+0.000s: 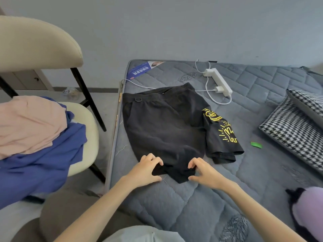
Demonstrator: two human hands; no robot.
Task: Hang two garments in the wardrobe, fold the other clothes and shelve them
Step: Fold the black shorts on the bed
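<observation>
The black shorts [162, 126] lie flat on the mattress [201, 203], waistband away from the person, hem nearest — right at the two hands. The left hand [148, 167] pinches the hem's left corner, thumb under and fingers curled over the cloth; the right hand [202, 172] pinches the right corner in the same way. Both are closed on the fabric, a little apart from each other, with the hem bunched between them.

Under the shorts' right side lies one black T-shirt [222, 135] with yellow print, its sleeve sticking out to the right. One chair [82, 130] stands just left of the bed and carries two garments — a pink one [29, 123] on top of a blue one [43, 159]. One houndstooth pillow [293, 126] sits at the right edge, and one power strip [220, 81] with a white cable lies beyond the shorts. A purple item [309, 210] shows at the lower right; what it is I cannot tell.
</observation>
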